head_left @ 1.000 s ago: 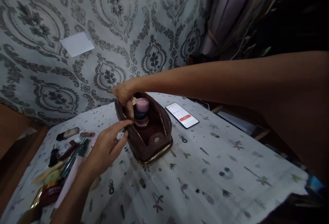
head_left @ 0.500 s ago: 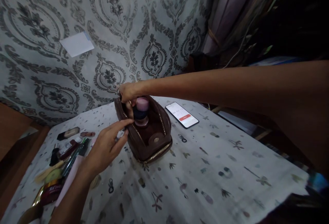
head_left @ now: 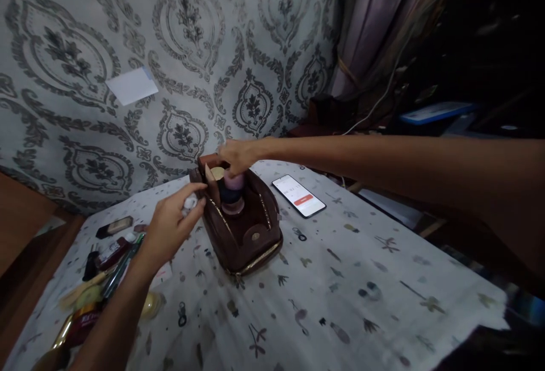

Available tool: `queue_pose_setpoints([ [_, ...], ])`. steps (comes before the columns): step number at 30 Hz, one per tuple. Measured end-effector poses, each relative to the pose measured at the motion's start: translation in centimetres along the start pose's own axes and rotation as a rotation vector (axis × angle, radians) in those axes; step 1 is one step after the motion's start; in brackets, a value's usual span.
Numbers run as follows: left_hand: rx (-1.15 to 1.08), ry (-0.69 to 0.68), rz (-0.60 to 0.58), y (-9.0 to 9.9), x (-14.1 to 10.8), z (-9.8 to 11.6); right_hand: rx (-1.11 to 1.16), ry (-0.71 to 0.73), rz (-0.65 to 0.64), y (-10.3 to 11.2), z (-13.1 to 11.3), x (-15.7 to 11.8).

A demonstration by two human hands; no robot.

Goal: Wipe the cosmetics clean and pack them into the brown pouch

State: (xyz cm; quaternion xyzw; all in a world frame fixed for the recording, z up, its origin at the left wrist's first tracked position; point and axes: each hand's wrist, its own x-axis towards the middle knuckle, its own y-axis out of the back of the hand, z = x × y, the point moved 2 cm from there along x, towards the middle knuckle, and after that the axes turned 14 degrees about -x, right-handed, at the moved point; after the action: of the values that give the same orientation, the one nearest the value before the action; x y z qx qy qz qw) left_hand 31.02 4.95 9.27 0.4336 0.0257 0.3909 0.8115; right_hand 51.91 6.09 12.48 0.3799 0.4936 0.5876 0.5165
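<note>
A dark brown zippered pouch (head_left: 238, 257) stands open on the table. Inside it, a pink-topped container (head_left: 233, 182) stands above a dark round item (head_left: 230, 194). A round cream-coloured top (head_left: 217, 174) and a flat tan piece (head_left: 212, 180) show at the pouch's far left. My right hand (head_left: 238, 156) is over the far end of the pouch, just above the pink top; its fingers are blurred and partly hidden. Beside the pouch's left rim, my left hand (head_left: 172, 223) has thumb and fingers curled around a small white object (head_left: 189, 203), whose kind I cannot make out.
Several cosmetics lie at the left, among them a dark red bottle (head_left: 111, 250), a gold-and-red jar (head_left: 80, 321) and a compact-like case (head_left: 114, 226). A phone (head_left: 299, 195) with a lit screen lies right of the pouch. The patterned wall (head_left: 255, 98) rises behind the table.
My right hand has risen from inside the pouch's far left and shifted right, uncovering the cream top. My left hand has drawn back from the pouch's rim with the white object.
</note>
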Motion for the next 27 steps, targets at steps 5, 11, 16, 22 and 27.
queue_pose_setpoints([
  [5, 0.119, 0.077, 0.037, 0.6, 3.9, -0.5, -0.131, 0.0, -0.128, -1.1, 0.2, -1.0],
  [11, 0.219, 0.194, -0.157, 0.3, 7.6, -1.0, -0.174, -0.045, -0.204, -1.2, -0.2, 0.3],
  [16, 0.261, 0.138, -0.167, -0.2, 8.5, -0.9, -0.17, -0.028, -0.18, -1.7, -0.1, 0.9],
  [22, 0.148, 0.152, -0.179, -0.5, 8.6, -1.2, -0.165, 0.03, -0.058, -3.0, -0.5, 1.8],
  [27, 0.114, 0.089, -0.172, -0.3, 9.1, -2.0, -0.127, 0.03, -0.025, -3.9, -0.4, 2.6],
])
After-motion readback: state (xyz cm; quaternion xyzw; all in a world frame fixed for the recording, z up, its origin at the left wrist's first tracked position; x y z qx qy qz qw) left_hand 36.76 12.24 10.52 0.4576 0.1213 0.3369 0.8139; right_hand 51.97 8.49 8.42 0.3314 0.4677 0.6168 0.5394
